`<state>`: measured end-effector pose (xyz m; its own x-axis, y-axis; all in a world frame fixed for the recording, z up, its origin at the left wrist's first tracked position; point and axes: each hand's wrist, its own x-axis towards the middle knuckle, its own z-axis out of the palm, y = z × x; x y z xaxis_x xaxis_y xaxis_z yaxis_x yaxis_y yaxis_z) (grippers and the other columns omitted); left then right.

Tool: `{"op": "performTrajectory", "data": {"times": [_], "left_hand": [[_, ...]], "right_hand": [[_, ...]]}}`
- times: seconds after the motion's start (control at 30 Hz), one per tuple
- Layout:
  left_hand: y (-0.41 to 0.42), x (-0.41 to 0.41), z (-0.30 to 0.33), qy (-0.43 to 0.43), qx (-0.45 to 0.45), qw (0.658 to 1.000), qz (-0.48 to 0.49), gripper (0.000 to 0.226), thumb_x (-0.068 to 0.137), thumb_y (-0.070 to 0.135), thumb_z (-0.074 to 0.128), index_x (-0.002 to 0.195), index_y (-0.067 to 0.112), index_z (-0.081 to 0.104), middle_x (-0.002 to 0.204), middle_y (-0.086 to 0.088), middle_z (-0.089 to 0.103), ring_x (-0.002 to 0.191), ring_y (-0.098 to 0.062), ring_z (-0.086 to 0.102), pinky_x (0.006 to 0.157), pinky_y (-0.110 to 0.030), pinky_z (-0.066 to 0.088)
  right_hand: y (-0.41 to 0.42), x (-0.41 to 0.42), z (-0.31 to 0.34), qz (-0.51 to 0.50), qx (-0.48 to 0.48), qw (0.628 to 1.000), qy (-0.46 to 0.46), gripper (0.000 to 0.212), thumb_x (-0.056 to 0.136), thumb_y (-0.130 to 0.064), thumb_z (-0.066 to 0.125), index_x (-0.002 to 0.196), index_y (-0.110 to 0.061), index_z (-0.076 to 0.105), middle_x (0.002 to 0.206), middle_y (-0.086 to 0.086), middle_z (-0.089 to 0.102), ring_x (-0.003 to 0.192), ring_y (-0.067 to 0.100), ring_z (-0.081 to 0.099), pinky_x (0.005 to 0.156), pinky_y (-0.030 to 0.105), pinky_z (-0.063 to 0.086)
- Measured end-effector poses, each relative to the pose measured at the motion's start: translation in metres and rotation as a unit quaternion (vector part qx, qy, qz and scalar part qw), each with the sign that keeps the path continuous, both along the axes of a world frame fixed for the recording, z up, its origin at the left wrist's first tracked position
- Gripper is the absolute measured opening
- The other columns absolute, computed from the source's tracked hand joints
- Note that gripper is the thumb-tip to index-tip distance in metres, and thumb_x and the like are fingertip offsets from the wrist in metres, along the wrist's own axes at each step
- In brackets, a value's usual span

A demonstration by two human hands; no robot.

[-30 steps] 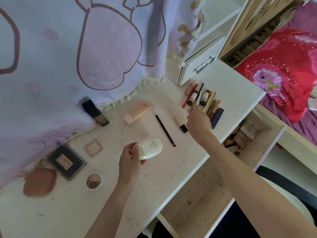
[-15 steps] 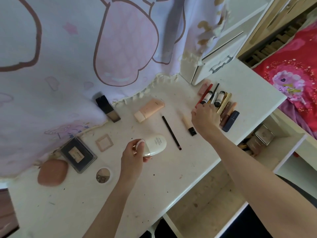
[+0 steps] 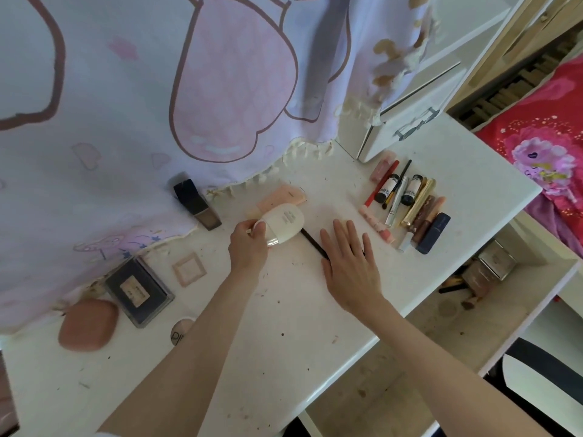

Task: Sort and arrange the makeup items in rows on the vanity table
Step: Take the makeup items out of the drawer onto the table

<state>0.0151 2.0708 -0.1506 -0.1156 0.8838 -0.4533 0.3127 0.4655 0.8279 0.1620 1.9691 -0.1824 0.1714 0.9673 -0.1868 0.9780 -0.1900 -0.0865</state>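
The white tube (image 3: 284,226) is sitting in the left hand (image 3: 249,247), which is gripping it by the cap end so its long axis is pointing up and to the right, over the peach tube (image 3: 280,197) behind it. The right hand (image 3: 348,260) is lying flat with fingers straight, holding nothing, covering part of the black pencil (image 3: 310,241), which is running diagonally just right of the white tube. So the right hand is clearly nearer the pencil (and nearer the lipstick row (image 3: 407,203) too), all on the vanity table (image 3: 284,326).
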Motion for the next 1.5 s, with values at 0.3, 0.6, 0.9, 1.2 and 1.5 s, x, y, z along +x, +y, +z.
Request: {"op": "performTrajectory", "data": {"times": [0.3, 0.6, 0.9, 1.2, 1.5], "left_hand": [[0.025, 0.025, 0.001, 0.116, 0.064, 0.990, -0.046, 0.027, 0.095, 0.018, 0.045, 0.113, 0.001, 0.055, 0.115, -0.016, 0.059, 0.107, -0.031, 0.054, 0.091, -0.035, 0.044], [0.026, 0.024, -0.002, 0.227, 0.109, 0.959, -0.129, 0.022, 0.096, 0.015, 0.043, 0.106, 0.002, 0.058, 0.113, -0.017, 0.054, 0.088, -0.021, 0.050, 0.082, -0.028, 0.042], [-0.001, 0.016, 0.010, 0.355, 0.186, 0.867, -0.297, 0.033, 0.097, 0.021, 0.039, 0.126, 0.007, 0.048, 0.130, -0.015, 0.046, 0.118, -0.032, 0.039, 0.093, -0.044, 0.037], [-0.091, 0.045, 0.022, 0.310, 0.305, 0.775, -0.458, 0.051, 0.097, 0.031, 0.039, 0.144, 0.013, 0.027, 0.150, -0.008, 0.030, 0.138, -0.023, 0.026, 0.110, -0.035, 0.026], [-0.189, 0.124, -0.007, 0.217, 0.389, 0.684, -0.577, 0.044, 0.090, 0.020, 0.055, 0.133, 0.010, 0.049, 0.136, -0.010, 0.051, 0.125, -0.024, 0.049, 0.099, -0.030, 0.039]], "right_hand": [[0.001, 0.016, -0.001, -0.024, 0.016, 1.000, 0.011, 0.065, 0.096, -0.006, 0.029, 0.149, -0.015, -0.007, 0.154, 0.010, -0.021, 0.137, 0.025, -0.028, 0.111, 0.035, -0.015], [0.002, 0.018, -0.002, -0.034, 0.022, 0.999, 0.035, 0.066, 0.095, -0.003, 0.031, 0.148, -0.011, -0.008, 0.151, 0.007, -0.027, 0.137, 0.025, -0.028, 0.112, 0.035, -0.014], [-0.012, 0.023, 0.010, -0.034, 0.051, 0.998, 0.022, 0.053, 0.102, -0.027, 0.022, 0.150, -0.014, 0.003, 0.158, 0.009, -0.009, 0.145, 0.025, -0.010, 0.115, 0.039, -0.011], [-0.094, 0.047, 0.030, -0.119, 0.055, 0.991, 0.038, 0.056, 0.101, -0.037, 0.027, 0.150, -0.018, 0.009, 0.158, 0.008, -0.001, 0.144, 0.024, -0.012, 0.114, 0.040, -0.012], [-0.181, 0.119, 0.005, -0.214, 0.062, 0.974, 0.031, 0.049, 0.100, -0.020, 0.035, 0.146, -0.007, 0.026, 0.153, 0.013, 0.024, 0.145, 0.027, 0.013, 0.119, 0.042, 0.001]]}}
